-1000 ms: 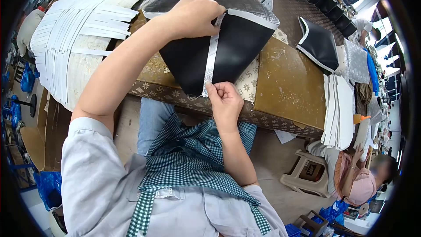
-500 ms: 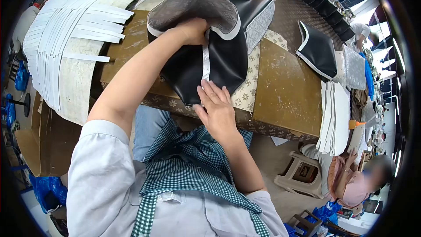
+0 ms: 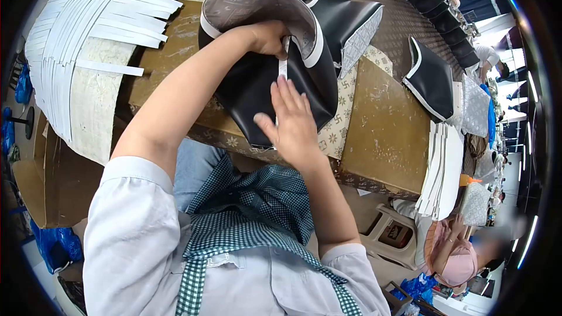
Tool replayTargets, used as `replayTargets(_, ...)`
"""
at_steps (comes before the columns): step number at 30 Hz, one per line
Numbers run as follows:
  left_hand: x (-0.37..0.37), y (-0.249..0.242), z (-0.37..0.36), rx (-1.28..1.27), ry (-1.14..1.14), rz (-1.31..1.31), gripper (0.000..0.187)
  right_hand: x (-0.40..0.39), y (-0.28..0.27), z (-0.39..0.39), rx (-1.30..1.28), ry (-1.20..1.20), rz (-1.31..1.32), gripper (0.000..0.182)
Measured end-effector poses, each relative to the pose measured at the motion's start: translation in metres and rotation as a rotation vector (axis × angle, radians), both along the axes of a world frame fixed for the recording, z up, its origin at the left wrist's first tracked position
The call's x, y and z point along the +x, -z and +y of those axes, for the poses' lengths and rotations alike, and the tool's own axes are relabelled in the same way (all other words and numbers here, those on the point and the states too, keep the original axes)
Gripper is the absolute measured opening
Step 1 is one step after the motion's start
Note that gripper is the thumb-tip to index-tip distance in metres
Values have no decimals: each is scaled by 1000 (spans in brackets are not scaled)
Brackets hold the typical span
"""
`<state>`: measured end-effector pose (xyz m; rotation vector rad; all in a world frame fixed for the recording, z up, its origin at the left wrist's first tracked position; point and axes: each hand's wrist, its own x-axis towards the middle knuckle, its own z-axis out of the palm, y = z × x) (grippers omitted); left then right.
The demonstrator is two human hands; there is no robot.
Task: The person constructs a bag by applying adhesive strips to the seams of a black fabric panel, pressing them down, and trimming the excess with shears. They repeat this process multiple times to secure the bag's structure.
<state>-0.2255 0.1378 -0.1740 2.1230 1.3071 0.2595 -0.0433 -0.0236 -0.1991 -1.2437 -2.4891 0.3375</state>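
An open-topped black leather-like piece [image 3: 257, 99] with a grey patterned lining and white edging lies in front of me. A narrow white strip [image 3: 283, 69] runs down its middle from the opening. My left hand [image 3: 270, 38] reaches to the opening and is closed on the rim near the top of that strip; some of its fingers are hidden. Lower down, my right hand [image 3: 294, 122] lies flat over the black surface, fingers stretched out, with its fingertips at the strip's lower end.
Many white strips [image 3: 76, 35] lie over a pale curved surface at the left. Similar black pieces [image 3: 432, 79] rest behind and to the right on the brown worktop [image 3: 383, 134]. A stack of white pieces [image 3: 439, 169] sits at its right end. Another person [image 3: 453, 254] sits beyond a stool [image 3: 391, 235].
My right hand has slid up along the strip, away from me. The left hand still grips the rim, slightly further right in view; the camera view has shifted a little.
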Motion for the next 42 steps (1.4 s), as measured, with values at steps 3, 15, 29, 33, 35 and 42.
replayTargets(3,2,-5,-2,-10,-2,-32,43,15,-2,-58,-7,-18,-81,87)
replayTargets(15,2,-37,-55,446,-98,-81,48,59,15,-120,64,71,584,44)
replayTargets(29,19,-270,-208,644,378,478,28,99,27,-110,-278,377,1302,24)
replayTargets(33,-6,-301,-213,803,155,568,29,93,26,-112,-385,355,1290,28)
replayTargets(35,-21,-308,-212,939,195,542,29,94,32,-108,-397,310,1236,41)
replayTargets(42,-4,-320,-219,1077,329,612,29,92,27,-101,-258,189,1132,63)
